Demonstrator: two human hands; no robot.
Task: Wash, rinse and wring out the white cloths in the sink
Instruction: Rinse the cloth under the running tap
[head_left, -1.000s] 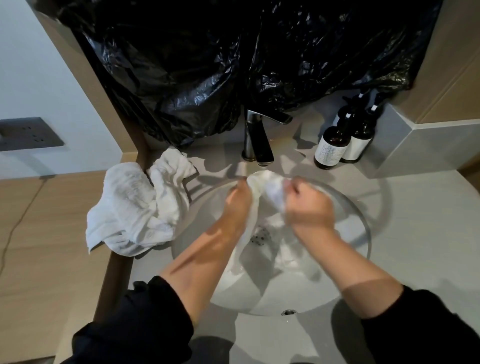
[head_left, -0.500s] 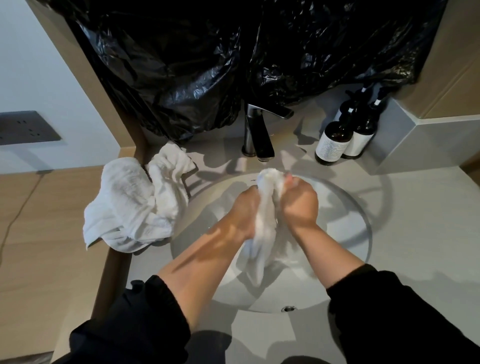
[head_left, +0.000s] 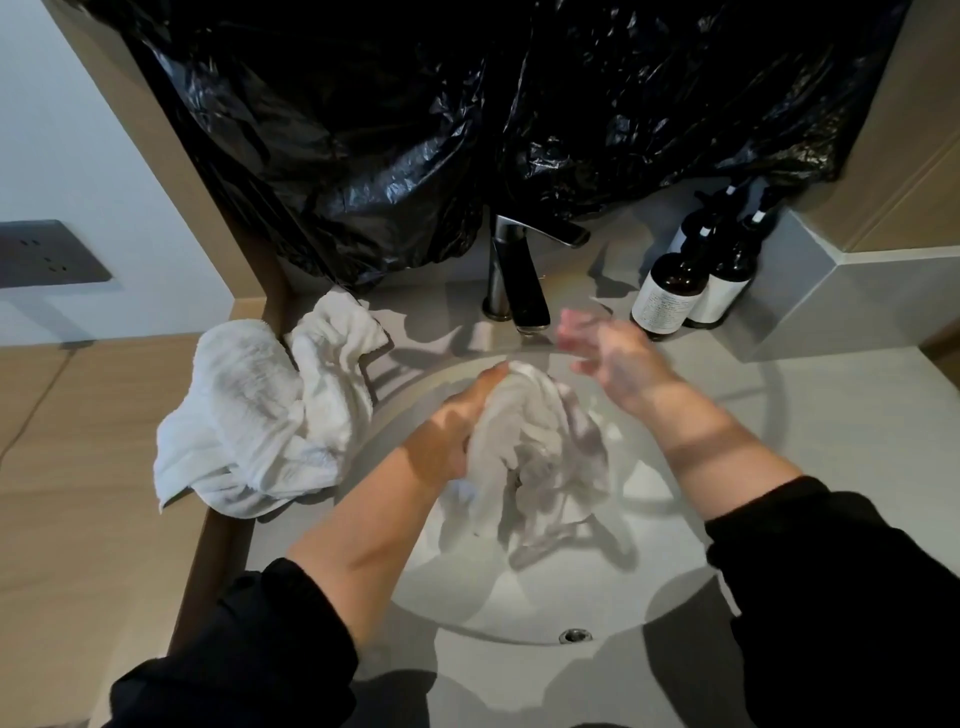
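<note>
Left hand (head_left: 457, 431) grips the crumpled white cloth (head_left: 540, 457) at its top, rest hanging toward the person; right hand (head_left: 613, 358) open, empty, up by the dark metal tap (head_left: 519, 280).

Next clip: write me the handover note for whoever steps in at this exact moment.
Left hand: grips the white cloth, which hangs bunched into the sink.
Right hand: off the cloth, blurred, fingers apparently open, near the faucet spout.
Second white cloth: heaped at the left edge of the counter, beside the sink.
Done: cannot tell; no water stream visible.
Left: wash, rinse and wring the held cloth; check the heaped one.
</note>
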